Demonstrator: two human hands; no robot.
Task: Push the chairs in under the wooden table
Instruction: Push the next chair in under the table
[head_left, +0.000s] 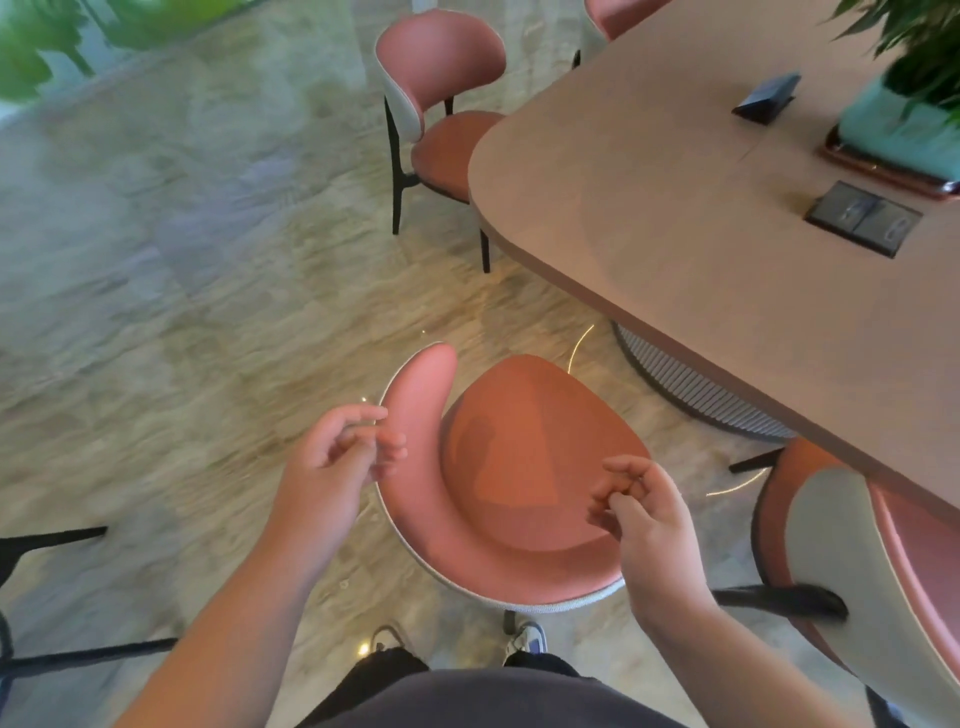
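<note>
A pink chair (524, 441) with a curved backrest stands right in front of me, its seat fully out from the wooden table (675, 171). My left hand (332, 467) hovers over the left end of the backrest, fingers loosely curled, holding nothing. My right hand (644, 519) hovers above the right side of the seat, fingers also curled and empty. A second pink chair (441, 98) stands at the table's far end with its seat partly under the top. A third chair (852, 561) at the right sits partly under the table edge.
On the table lie a green plant pot on a tray (893, 140), a black socket panel (862, 218) and a small dark stand (766, 98). The table's ribbed base (691, 384) stands on the marble floor. Black chair legs (52, 540) show at the left.
</note>
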